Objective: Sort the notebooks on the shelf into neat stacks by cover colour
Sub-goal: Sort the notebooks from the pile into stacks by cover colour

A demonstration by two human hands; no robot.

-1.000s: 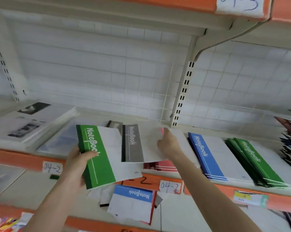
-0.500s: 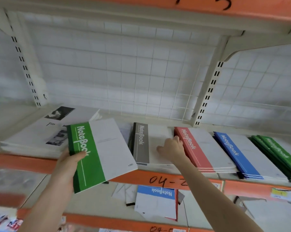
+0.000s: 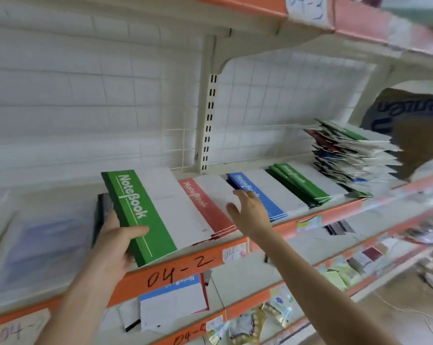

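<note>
My left hand (image 3: 115, 242) grips a stack of green-spined notebooks (image 3: 148, 210) by the spine, held above the shelf's front edge over the grey stack (image 3: 102, 210), which is mostly hidden. To the right lie a red stack (image 3: 205, 207), a blue stack (image 3: 260, 192) and a green stack (image 3: 302, 183), side by side on the shelf (image 3: 185, 267). My right hand (image 3: 247, 210) hovers with fingers spread between the red and blue stacks, holding nothing. A tall messy pile of mixed notebooks (image 3: 352, 158) stands at the far right.
Blurred paper goods (image 3: 36, 245) lie at the shelf's left end. A blue notebook (image 3: 173, 300) and loose sheets lie on the lower shelf. A white upright post (image 3: 209, 120) divides the wire back panel. A dark bag (image 3: 409, 125) hangs at the far right.
My right hand left the grey notebook on its stack and moved right to between the red and blue stacks. The view swung right. My left hand still holds the green notebooks.
</note>
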